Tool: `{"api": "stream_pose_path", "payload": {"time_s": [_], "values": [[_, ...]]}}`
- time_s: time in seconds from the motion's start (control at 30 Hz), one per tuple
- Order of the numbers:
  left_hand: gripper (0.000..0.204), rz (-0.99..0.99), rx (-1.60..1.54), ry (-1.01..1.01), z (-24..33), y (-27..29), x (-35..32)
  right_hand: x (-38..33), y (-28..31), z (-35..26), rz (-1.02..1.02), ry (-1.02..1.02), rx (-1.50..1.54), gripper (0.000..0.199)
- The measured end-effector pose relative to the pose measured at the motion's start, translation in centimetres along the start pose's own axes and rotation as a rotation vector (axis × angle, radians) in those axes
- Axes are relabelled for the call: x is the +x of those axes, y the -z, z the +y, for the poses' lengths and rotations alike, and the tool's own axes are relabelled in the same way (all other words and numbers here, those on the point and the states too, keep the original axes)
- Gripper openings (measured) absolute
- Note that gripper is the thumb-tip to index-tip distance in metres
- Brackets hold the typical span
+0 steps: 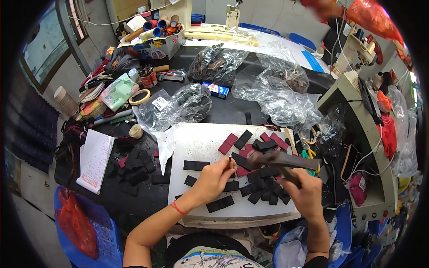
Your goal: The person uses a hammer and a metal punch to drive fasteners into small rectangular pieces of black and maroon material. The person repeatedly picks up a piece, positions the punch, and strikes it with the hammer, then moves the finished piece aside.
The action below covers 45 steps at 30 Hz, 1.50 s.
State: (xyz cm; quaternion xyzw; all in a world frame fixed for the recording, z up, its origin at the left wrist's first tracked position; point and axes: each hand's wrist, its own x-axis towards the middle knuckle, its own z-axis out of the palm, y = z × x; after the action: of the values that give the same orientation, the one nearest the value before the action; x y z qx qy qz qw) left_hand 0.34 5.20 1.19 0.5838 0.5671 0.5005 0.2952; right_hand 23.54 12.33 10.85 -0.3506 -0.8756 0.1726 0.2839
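Reaching in from six o'clock, the left hand pinches a small dark piece between thumb and fingertips over the white work board. At its three o'clock, the right hand has its fingers wrapped tight round the handle of a dark hammer, whose head lies level just beside the pinched piece. Black and maroon rectangular pieces crowd the board beneath both hands. Clear plastic bags pile up at twelve o'clock, and a notepad lies at nine.
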Motion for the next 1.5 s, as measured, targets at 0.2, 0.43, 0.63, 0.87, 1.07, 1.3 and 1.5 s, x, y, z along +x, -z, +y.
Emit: {"api": "stream_pose_path", "payload": {"time_s": [0.2, 0.43, 0.63, 0.87, 1.07, 1.3, 1.5], "values": [[0.020, -0.023, 0.259, -0.193, -0.6, -0.9, -1.1, 1.8, 1.0, -2.7, 0.035, 0.152, 0.017, 0.019], [0.020, 0.061, -0.102, 0.192, 0.0, 0.4, 1.3, 1.2, -1.2, -0.8, -0.100, 0.005, -0.073, 0.028], [0.023, 0.200, -0.344, 0.256, -0.6, 4.3, -0.5, 0.0, -4.2, 0.3, -0.234, 0.108, -0.164, 0.035], [0.025, 0.159, -0.425, 0.278, -1.7, 4.3, -2.0, 1.1, -6.0, -1.0, -0.377, 0.134, -0.227, 0.037], [0.023, 0.103, -0.265, 0.291, -1.9, 4.3, -2.0, 1.3, -6.0, -1.7, -0.416, 0.087, -0.244, 0.038], [0.017, 0.094, -0.228, 0.220, -1.9, 4.2, -2.0, 1.5, -5.7, -1.5, -0.402, 0.088, -0.202, 0.036], [0.014, 0.089, 0.088, -0.062, -1.2, 3.9, -2.2, 2.7, -2.6, -3.3, -0.037, 0.046, 0.200, 0.023]]}}
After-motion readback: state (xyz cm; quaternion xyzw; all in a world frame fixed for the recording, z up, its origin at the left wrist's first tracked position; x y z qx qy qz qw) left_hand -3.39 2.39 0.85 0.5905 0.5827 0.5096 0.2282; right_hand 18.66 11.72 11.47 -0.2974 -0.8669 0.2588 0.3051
